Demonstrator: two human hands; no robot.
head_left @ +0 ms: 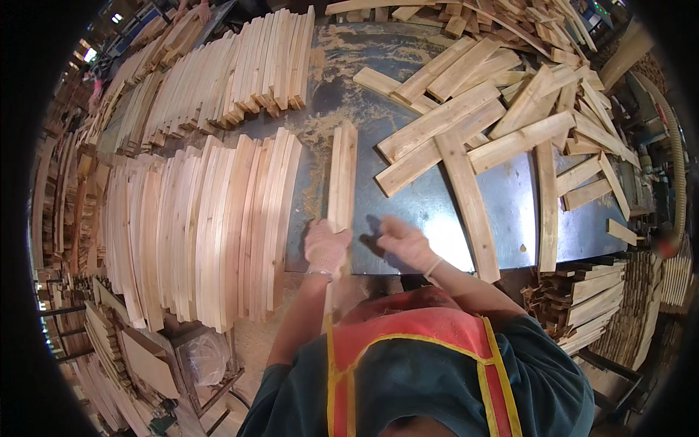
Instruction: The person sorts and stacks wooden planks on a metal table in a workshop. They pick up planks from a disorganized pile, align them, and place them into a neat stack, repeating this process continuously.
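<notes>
The bench (397,211) carried a heap (444,120) at its right, a row of boards (233,226) at its left.
Bare surface ran between them to the front edge, which one board (342,175) overhung, the left hand (328,246) closed round it; the right hand (405,244), blurred, hung half-curled just beside, its hold impossible to tell.

Work area is moderately bright; the surroundings toward the rim are dimmer. Strong white glare lies on the metal tabletop (429,218) near its front edge, with a bluish reflection farther right. A dark shadow falls just left of the right hand (408,244), which is motion-blurred. Fisheye distortion bows the near plank row (200,233); the corners are black
</notes>
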